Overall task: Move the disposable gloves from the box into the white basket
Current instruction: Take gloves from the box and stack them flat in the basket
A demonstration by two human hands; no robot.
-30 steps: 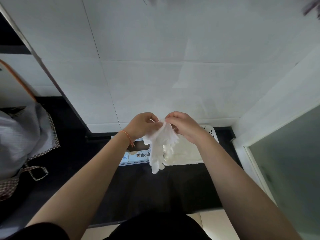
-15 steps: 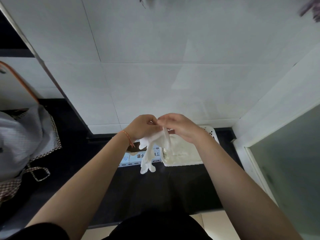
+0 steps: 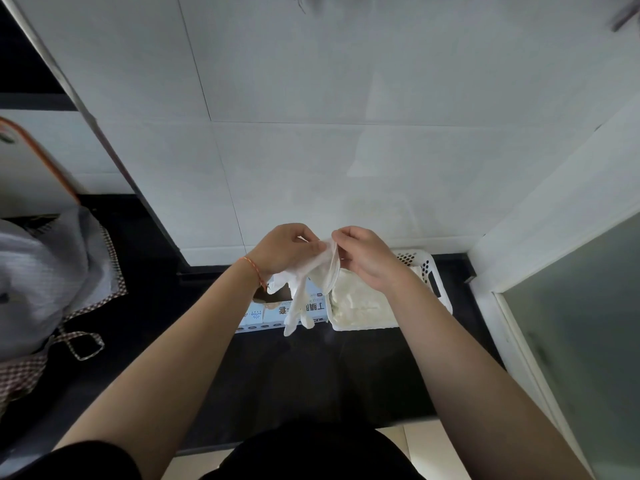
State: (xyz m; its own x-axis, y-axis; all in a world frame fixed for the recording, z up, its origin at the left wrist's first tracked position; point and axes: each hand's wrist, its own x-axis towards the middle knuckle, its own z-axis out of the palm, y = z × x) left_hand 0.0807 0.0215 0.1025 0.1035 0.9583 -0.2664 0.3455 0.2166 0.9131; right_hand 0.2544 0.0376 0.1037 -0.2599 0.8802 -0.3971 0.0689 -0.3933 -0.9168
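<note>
A white disposable glove (image 3: 304, 289) hangs in the air between both hands, fingers pointing down. My left hand (image 3: 282, 249) pinches its cuff on the left side and my right hand (image 3: 365, 258) pinches it on the right, stretching the cuff apart. Below them the glove box (image 3: 270, 311), white and blue with printed text, lies on the black counter. Right of the box stands the white basket (image 3: 434, 282) with a pile of white gloves (image 3: 356, 301) inside; my right wrist covers part of it.
The black counter (image 3: 311, 368) runs to a white tiled wall (image 3: 329, 150). A grey cloth with checked trim (image 3: 45, 278) lies at the left. A frosted glass panel (image 3: 581, 334) and its white frame close off the right side.
The hanging glove has swung left, from over the basket's edge to over the box, and my two hands have drawn the cuff further open.
</note>
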